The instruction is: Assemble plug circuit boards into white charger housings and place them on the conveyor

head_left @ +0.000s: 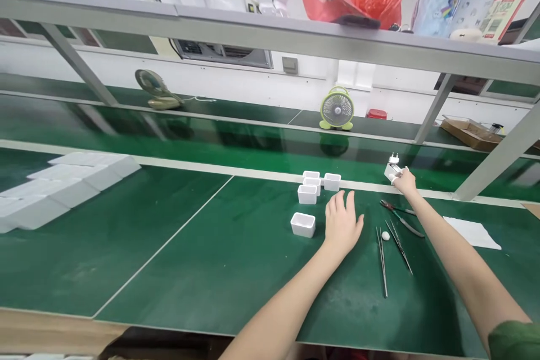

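My right hand (405, 181) is closed around a white plug adapter (393, 171) whose two pins point up, at the back edge of the green bench. My left hand (341, 224) hovers over or rests on the bench, fingers stretched out and nothing in it. Just left of it stands a small white open-topped box (302, 225). Several more such boxes, including one white box (332, 181), are grouped behind it. Diagonal cutters (400, 217) lie below my right hand. Closer to me are tweezers (382, 261), a second pair of tweezers (399, 247) and a small white round piece (385, 235).
Rows of white blocks or boxes (63, 185) sit at the left. A white sheet (472, 232) lies under my right forearm's far side. A shelf frame (270, 28) spans overhead, its slanted post (498, 146) at right. Behind stand a green fan (337, 109) and a beige fan (156, 90).
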A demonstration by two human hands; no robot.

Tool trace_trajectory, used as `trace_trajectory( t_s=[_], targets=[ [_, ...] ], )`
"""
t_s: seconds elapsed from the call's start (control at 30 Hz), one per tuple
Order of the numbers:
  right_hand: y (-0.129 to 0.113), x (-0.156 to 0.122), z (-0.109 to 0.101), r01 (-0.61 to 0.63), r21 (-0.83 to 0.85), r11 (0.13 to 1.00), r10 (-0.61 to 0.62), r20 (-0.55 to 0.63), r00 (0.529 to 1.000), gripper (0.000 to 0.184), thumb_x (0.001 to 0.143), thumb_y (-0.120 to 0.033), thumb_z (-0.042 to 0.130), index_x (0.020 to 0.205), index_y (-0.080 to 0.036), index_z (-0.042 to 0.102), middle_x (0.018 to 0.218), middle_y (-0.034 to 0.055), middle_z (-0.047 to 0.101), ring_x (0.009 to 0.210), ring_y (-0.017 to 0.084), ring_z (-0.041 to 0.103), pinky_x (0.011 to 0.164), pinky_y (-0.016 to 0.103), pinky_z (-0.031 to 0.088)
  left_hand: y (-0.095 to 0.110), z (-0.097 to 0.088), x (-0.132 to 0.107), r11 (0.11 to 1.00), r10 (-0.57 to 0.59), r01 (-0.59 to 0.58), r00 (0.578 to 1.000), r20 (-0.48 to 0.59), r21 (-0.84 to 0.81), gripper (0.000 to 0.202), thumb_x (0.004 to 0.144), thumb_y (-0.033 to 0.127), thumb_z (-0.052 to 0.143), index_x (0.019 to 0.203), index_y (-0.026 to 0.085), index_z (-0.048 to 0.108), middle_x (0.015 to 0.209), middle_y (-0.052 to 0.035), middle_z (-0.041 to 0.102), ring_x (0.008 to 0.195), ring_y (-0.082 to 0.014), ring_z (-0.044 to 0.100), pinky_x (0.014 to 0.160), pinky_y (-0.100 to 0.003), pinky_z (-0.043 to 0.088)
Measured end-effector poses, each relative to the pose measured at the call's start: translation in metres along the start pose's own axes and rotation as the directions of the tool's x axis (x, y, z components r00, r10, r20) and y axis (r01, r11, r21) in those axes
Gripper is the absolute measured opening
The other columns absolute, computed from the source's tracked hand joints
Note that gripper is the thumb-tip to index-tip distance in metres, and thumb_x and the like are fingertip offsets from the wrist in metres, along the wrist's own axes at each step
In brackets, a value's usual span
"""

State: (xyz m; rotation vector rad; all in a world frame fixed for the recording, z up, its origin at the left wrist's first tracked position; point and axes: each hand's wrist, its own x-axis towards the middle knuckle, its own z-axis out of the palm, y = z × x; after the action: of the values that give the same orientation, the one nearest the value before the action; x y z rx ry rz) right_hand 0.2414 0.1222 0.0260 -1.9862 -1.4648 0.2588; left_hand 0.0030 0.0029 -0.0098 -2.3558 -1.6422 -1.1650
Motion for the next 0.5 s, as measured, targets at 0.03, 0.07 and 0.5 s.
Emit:
trace_trajectory(
  t_s=[0.03,0.07,0.5],
  targets=[
    [0.001,0.005,0.004,-0.019,0.0,1.0,0.019,0.008,1.0,0.022,0.092,-0.031,0.061,0.105,-0.014,0.061,0.102,0.0064,0.063,0.087,0.018,0.063,0.077,0.036,0.054,-0.001,0.002,-0.001,1.0,-0.012,0.012,1.0,0.006,0.009,0.056,0.08,0.022,0.063,0.13,0.012,0.043,0.127,-0.0219,0.05,0.119,-0.0375,0.05,0.095,-0.054,0.046],
    [0.002,0.006,0.007,-0.026,0.005,1.0,0.026,0.015,1.0,0.023,0.093,-0.032,0.059,0.108,-0.015,0.061,0.106,0.0064,0.063,0.088,0.018,0.063,0.077,0.036,0.055,-0.002,0.004,-0.002,0.999,-0.027,0.026,1.0,0.015,0.022,0.058,0.078,0.022,0.064,0.131,0.013,0.043,0.127,-0.022,0.05,0.119,-0.038,0.05,0.094,-0.054,0.047],
    [0.021,-0.139,-0.036,0.535,0.155,0.831,-0.555,0.154,0.817,0.025,0.088,-0.03,0.058,0.109,-0.02,0.066,0.108,0.0099,0.069,0.097,0.025,0.064,0.089,0.044,0.051,-0.007,0.004,0.005,0.997,-0.081,0.078,0.986,0.146,0.025,0.051,0.081,0.01,0.051,0.132,0.015,0.042,0.124,-0.0183,0.051,0.106,-0.0316,0.057,0.083,-0.045,0.05]
  ],
)
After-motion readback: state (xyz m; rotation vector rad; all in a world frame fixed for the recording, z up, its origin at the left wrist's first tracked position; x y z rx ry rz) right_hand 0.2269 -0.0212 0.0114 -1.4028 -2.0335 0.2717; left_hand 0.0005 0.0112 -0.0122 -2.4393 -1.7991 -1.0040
